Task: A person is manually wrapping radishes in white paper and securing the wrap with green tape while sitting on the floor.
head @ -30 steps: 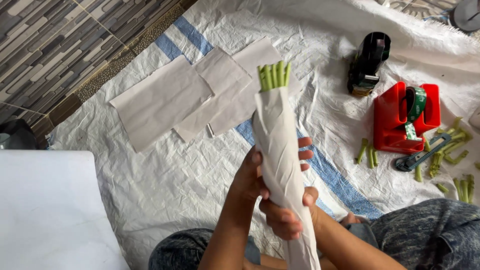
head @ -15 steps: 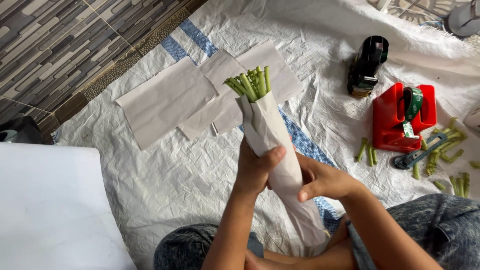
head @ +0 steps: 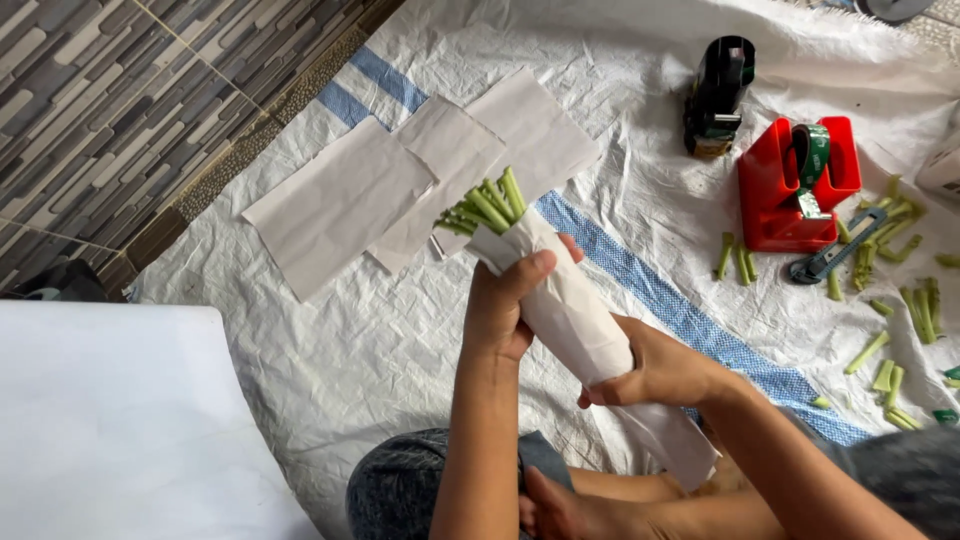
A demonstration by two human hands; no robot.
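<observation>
A bundle of green stems (head: 486, 208) is rolled inside a sheet of white paper (head: 583, 325), with the cut ends sticking out at the upper left. My left hand (head: 510, 305) grips the roll near the stem ends. Lower down, my right hand (head: 655, 365) wraps around the middle of the paper roll. The roll lies tilted, its lower end near my legs.
Three flat white paper sheets (head: 340, 205) lie on the white woven mat (head: 330, 350). A black tape dispenser (head: 718, 95), a red tape dispenser (head: 795, 180), a utility knife (head: 835, 255) and several cut stem pieces (head: 900, 300) sit at the right. A white board (head: 110, 420) lies at lower left.
The roll has tipped from upright to leaning left, stem ends now pointing up-left. My right hand slid from under the left hand to the roll's middle.
</observation>
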